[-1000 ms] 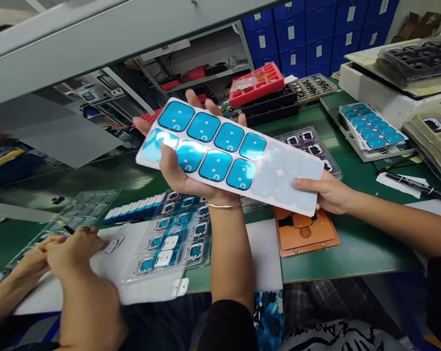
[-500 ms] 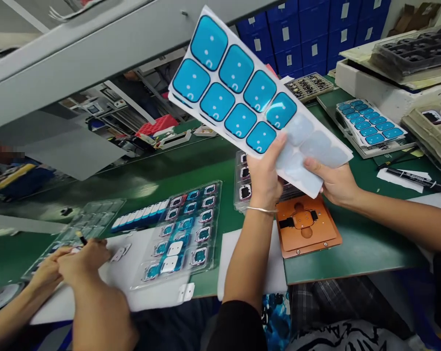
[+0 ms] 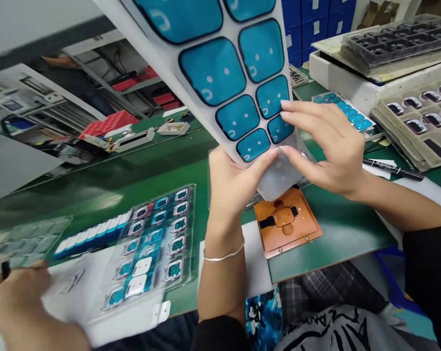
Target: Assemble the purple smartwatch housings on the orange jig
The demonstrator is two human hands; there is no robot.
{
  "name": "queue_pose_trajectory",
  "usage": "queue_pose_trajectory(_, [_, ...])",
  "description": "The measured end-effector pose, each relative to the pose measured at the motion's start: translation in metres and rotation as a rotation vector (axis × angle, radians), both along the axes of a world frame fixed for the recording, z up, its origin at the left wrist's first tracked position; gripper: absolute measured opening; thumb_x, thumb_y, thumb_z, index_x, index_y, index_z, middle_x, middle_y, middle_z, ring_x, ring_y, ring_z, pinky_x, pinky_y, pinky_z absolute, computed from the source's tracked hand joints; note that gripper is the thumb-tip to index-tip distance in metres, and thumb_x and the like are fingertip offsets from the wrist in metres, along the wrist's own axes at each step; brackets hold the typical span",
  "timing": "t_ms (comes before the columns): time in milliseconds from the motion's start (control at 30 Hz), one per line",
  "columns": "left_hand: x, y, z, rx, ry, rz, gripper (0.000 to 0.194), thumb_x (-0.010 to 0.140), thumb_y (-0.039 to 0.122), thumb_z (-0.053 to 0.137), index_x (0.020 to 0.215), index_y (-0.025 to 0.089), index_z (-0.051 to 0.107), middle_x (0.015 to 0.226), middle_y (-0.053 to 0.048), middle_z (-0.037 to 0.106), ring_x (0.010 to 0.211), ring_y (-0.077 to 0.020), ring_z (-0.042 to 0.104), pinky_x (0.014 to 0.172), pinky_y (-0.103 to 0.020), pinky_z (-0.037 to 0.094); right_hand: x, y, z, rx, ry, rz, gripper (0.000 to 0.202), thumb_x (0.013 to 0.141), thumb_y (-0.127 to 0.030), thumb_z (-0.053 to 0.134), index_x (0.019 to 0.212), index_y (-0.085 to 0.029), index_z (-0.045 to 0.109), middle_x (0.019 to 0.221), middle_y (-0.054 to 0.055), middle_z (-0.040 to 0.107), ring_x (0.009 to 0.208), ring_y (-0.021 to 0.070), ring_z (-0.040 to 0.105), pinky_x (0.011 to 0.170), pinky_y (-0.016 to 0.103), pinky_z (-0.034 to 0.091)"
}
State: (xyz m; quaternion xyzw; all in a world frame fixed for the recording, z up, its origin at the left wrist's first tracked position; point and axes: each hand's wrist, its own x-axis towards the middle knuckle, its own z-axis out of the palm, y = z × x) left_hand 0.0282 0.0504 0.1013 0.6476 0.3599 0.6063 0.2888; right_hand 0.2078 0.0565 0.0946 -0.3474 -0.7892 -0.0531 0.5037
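A white sheet of blue rounded-square stickers (image 3: pixel 212 70) is raised in front of me, tilted, its near end close to me. The lower part of the sheet is bare, pale backing. My left hand (image 3: pixel 230 183) grips the lower left edge, thumb across the front. Over the lower right stickers is my right hand (image 3: pixel 328 146), its thumb and fingers apart, fingertips at the sheet's face. No loose sticker shows between them. An orange fixture plate (image 3: pixel 288 222) with a black-edged recess lies on the bench below the sheet.
To the left, another person's hand (image 3: pixel 19 297) is blurred. A clear tray of framed parts (image 3: pixel 176 224) lies between us. At right are a stack of trays (image 3: pixel 414 122), a white foam box (image 3: pixel 337 83), another blue sticker sheet (image 3: pixel 355 119) and a black pen (image 3: pixel 392 168).
The sheet has come closer and tipped up more steeply. My right hand has left its bottom end, with fingers now spread over the lower stickers. My left hand keeps its hold. The view has turned right.
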Motion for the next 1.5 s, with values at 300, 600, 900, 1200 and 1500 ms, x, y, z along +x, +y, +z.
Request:
queue_pose_trajectory(300, [-0.006, -0.009, 0.008, 0.017, 0.076, -0.051, 0.029, 0.065, 0.038, 0.096, 0.087, 0.029, 0.079, 0.094, -0.001, 0.080, 0.100, -0.0352, 0.075, 0.105, -0.057, 0.059, 0.003, -0.004, 0.005, 0.056, 0.138, 0.122, 0.019, 0.093, -0.033, 0.066, 0.107, -0.021, 0.070, 0.117, 0.010, 0.071, 0.113, 0.0233, 0.067, 0.098, 0.038, 0.062])
queue_pose_trajectory(600, [-0.010, -0.017, 0.014, 0.087, 0.225, -0.020, 0.021, 0.068, 0.030, 0.094, 0.083, 0.029, 0.080, 0.086, 0.005, 0.079, 0.082, -0.0254, 0.074, 0.088, -0.041, 0.065, -0.001, -0.010, 0.005, -0.300, 0.221, 0.250, 0.026, 0.085, -0.034, 0.071, 0.109, -0.023, 0.069, 0.118, 0.007, 0.069, 0.110, 0.0257, 0.068, 0.095, 0.044, 0.063])
queue_pose_trajectory(900, [-0.011, -0.016, 0.014, 0.091, 0.255, 0.005, 0.021, 0.067, 0.030, 0.095, 0.083, 0.030, 0.081, 0.087, 0.004, 0.078, 0.080, -0.0265, 0.073, 0.089, -0.040, 0.062, -0.001, -0.011, 0.003, -0.293, 0.228, 0.207, 0.033, 0.082, -0.028, 0.067, 0.115, -0.023, 0.069, 0.112, 0.004, 0.073, 0.108, 0.0245, 0.072, 0.101, 0.040, 0.059])
queue_pose_trajectory(1200, [-0.016, -0.013, 0.012, 0.038, 0.225, 0.009, 0.037, 0.062, 0.029, 0.097, 0.095, 0.028, 0.081, 0.095, 0.001, 0.079, 0.087, -0.0304, 0.072, 0.090, -0.044, 0.063, 0.001, 0.004, -0.002, -0.141, 0.209, 0.154, 0.024, 0.083, -0.020, 0.065, 0.107, -0.022, 0.068, 0.101, 0.004, 0.075, 0.093, 0.0225, 0.074, 0.088, 0.037, 0.060])
queue_pose_trajectory(1500, [-0.079, -0.009, 0.026, 0.014, 0.124, 0.260, 0.060, 0.047, 0.022, 0.100, 0.102, 0.020, 0.076, 0.113, 0.000, 0.076, 0.115, -0.0324, 0.064, 0.107, -0.047, 0.057, 0.002, -0.007, 0.006, -0.496, 0.201, 0.344, 0.012, 0.082, -0.026, 0.073, 0.093, -0.023, 0.071, 0.086, 0.001, 0.071, 0.079, 0.0166, 0.067, 0.074, 0.032, 0.056])
